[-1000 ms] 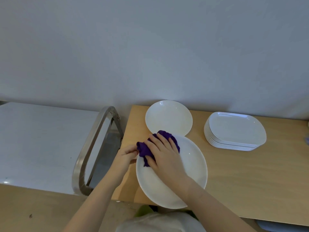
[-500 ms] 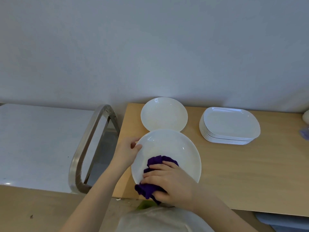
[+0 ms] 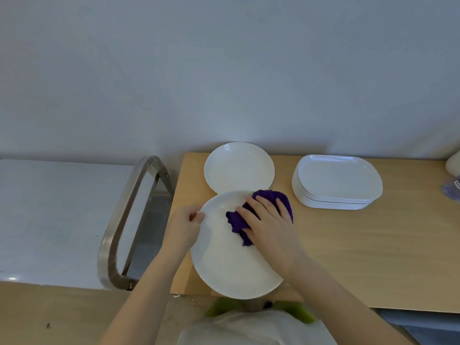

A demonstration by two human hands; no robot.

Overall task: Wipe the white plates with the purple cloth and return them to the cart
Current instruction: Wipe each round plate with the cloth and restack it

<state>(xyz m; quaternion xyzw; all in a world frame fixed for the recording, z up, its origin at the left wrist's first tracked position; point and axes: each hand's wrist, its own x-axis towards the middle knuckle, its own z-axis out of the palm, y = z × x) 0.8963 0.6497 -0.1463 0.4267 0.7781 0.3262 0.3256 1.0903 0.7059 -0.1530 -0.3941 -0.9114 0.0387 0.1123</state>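
Your left hand (image 3: 184, 227) pinches the left rim of the large round plate (image 3: 229, 265), thumb on top, fingers curled under the edge. Your right hand (image 3: 270, 226) lies on the bunched purple cloth (image 3: 271, 197), fingers spread and nearly straight, pressing it flat into the plate's upper right part; nothing else lies in the plate. The plate is smooth, glossy white and shallow, overhanging the near edge of the pale wooden table (image 3: 361, 257). Just beyond your right fingertips sits a smaller round white plate (image 3: 239, 168), bare. Right of that hand stands a stack of rounded-rectangle white plates (image 3: 337, 183). Left of your left hand is the cart (image 3: 49, 215), white-topped with a curved brushed-metal handle (image 3: 127, 215).
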